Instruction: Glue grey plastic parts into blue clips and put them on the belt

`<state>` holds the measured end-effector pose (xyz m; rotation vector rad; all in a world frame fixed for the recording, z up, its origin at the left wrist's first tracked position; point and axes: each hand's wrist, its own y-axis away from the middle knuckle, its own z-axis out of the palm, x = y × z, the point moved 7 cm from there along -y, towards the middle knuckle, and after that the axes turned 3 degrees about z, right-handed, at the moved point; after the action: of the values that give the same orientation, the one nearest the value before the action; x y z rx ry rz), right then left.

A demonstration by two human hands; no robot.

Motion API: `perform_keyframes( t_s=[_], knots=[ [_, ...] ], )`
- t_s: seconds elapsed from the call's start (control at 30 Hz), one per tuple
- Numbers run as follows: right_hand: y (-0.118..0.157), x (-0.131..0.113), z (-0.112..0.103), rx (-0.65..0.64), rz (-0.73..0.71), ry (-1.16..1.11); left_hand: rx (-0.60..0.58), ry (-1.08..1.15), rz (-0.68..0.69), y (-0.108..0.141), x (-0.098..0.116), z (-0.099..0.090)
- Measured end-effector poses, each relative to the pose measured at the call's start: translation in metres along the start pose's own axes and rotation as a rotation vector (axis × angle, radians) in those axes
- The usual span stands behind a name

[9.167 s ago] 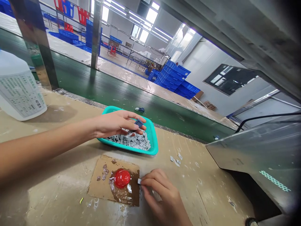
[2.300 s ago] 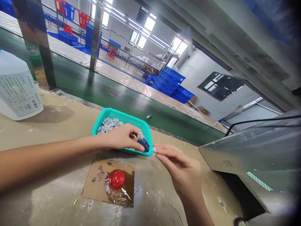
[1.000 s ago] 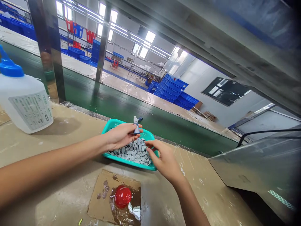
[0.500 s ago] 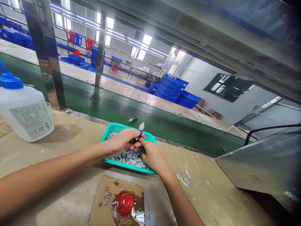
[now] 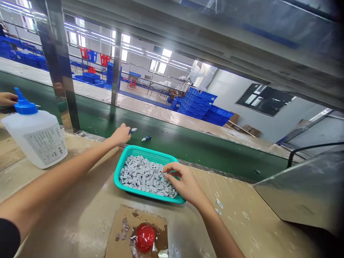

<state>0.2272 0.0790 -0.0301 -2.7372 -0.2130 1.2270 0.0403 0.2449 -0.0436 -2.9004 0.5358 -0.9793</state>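
My left hand (image 5: 121,135) is over the green conveyor belt, closed on a small dark-blue plastic part with a pale tip (image 5: 133,130). A similar blue part (image 5: 146,138) lies on the belt just to its right. The turquoise basket (image 5: 126,186) below holds a heap of small grey plastic pieces (image 5: 145,175). At the basket's right end is my right hand (image 5: 184,181), its fingers curled and thumb and forefinger tips close together over the pieces. Whether a piece is between them, I cannot make out.
A white bottle with a blue nozzle (image 5: 40,138) stands left, with another person's hand (image 5: 7,99) behind it. A red dome (image 5: 145,237) sits on wet cardboard (image 5: 118,218) in front. Loose grey pieces (image 5: 219,203) lie right, near a metal panel (image 5: 303,190).
My left hand has moved left from above the basket to over the belt, carrying the blue part. My right hand stays at the basket's right end. Another person's hand has appeared at far left.
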Motion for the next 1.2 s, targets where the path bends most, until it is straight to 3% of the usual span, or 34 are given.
perform_keyframes(
  t_s=[0.07,0.13,0.23,0.3,0.37,0.47,0.57,0.7,0.8,0.9,1.03,1.13,1.2],
  knots=[
    [0.012,-0.001,-0.006,0.022,0.01,-0.12,0.044,-0.105,-0.102,-0.013,-0.023,0.001],
    [0.026,0.002,-0.009,0.04,0.039,-0.275,0.095,-0.174,-0.141,-0.018,-0.03,0.005],
    [0.048,0.012,-0.012,0.092,0.169,-0.667,0.094,-0.194,-0.016,-0.026,-0.01,0.02],
    [0.063,0.02,-0.011,0.125,0.279,-0.882,-0.004,-0.157,0.102,-0.032,0.009,0.034],
    [0.077,0.024,-0.01,0.132,0.346,-0.939,-0.1,-0.11,0.159,-0.039,0.019,0.044],
    [0.094,0.027,-0.008,0.123,0.372,-0.902,-0.134,-0.034,0.144,-0.045,0.015,0.045],
    [0.107,0.029,-0.002,0.087,0.371,-0.813,-0.074,0.103,0.09,-0.04,0.002,0.035],
    [0.116,0.035,0.009,0.06,0.395,-0.774,0.01,0.421,0.001,-0.013,-0.002,0.02],
    [0.118,0.036,0.016,0.042,0.403,-0.77,0.015,0.675,0.007,0.018,0.015,0.01],
    [0.117,0.033,0.02,0.022,0.377,-0.708,-0.145,1.023,0.006,0.047,0.043,0.012],
    [0.119,0.029,0.026,-0.032,0.354,-0.644,-0.398,1.374,-0.149,0.077,0.074,0.03],
    [0.122,0.025,0.026,-0.038,0.318,-0.556,-0.489,1.476,-0.23,0.089,0.088,0.045],
    [0.123,0.022,0.02,-0.011,0.272,-0.444,-0.465,1.496,-0.215,0.091,0.091,0.05]
  ],
)
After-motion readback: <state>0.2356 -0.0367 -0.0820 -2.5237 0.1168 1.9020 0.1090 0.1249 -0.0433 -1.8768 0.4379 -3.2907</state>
